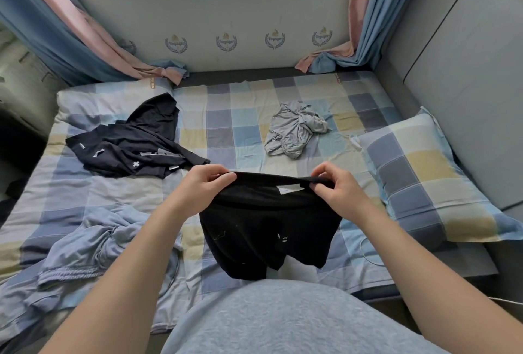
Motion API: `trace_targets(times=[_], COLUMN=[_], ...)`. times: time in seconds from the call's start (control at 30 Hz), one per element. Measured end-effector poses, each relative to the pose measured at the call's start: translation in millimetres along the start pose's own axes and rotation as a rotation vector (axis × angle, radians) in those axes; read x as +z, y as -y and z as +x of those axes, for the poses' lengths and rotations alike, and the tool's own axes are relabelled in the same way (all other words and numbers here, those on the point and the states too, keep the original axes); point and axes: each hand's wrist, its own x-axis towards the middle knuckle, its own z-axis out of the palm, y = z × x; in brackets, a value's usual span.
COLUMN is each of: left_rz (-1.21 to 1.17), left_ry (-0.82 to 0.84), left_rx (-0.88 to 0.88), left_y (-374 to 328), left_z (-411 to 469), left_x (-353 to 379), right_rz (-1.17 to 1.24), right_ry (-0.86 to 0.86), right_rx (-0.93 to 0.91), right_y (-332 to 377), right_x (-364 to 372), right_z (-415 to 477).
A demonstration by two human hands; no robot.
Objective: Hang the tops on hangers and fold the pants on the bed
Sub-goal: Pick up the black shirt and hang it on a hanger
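Note:
A pair of black shorts hangs in the air over the near part of the bed, waistband up, a white label showing inside. My left hand grips the waistband's left end and my right hand pinches its right end. A dark navy top with small white marks lies crumpled at the left of the bed. A grey garment lies bunched at the centre right. Light blue pants with a drawstring waist lie rumpled at the near left.
The bed carries a checked sheet in blue, grey and yellow. A matching pillow lies at the right against a grey padded headboard. Pink and blue curtains hang at both far corners under a window.

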Motion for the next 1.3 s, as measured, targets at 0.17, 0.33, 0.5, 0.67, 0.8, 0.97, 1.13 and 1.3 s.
trace_targets(times=[0.17,0.33,0.5,0.67,0.8,0.97,1.13,1.3], left_rz=[0.071,0.099,0.331,0.410,0.170,0.064,-0.022,-0.046], left_ry=[-0.265,-0.384,-0.311,-0.234,-0.186,-0.342,-0.449,-0.445], left_rx=[0.054,0.095,0.128,0.055,-0.015,0.088,0.290,0.428], left_y=[0.3,-5.5,-1.5,13.1,12.5,-24.1,-75.2,-112.1], left_z=[0.3,-4.4,-3.6,-3.1,0.8,19.0,31.3,31.8], left_x=[7.4,5.8,-3.1,-13.6,-15.8,-30.1,-59.8,-83.4], right_rz=[-0.392,-0.586,0.213,0.278,0.116,-0.052,0.002,-0.036], right_ry=[-0.003,-0.132,-0.107,-0.051,-0.021,-0.081,-0.235,-0.440], right_rx=[0.004,0.257,0.532,0.302,0.146,-0.010,-0.189,-0.242], right_y=[-5.7,-20.4,-17.3,-5.5,9.1,49.1,107.0,146.5], right_x=[3.6,6.9,1.0,-23.2,-38.0,-53.8,-66.6,-64.9], right_z=[10.3,17.0,25.1,24.7,24.2,32.3,22.6,-14.2])
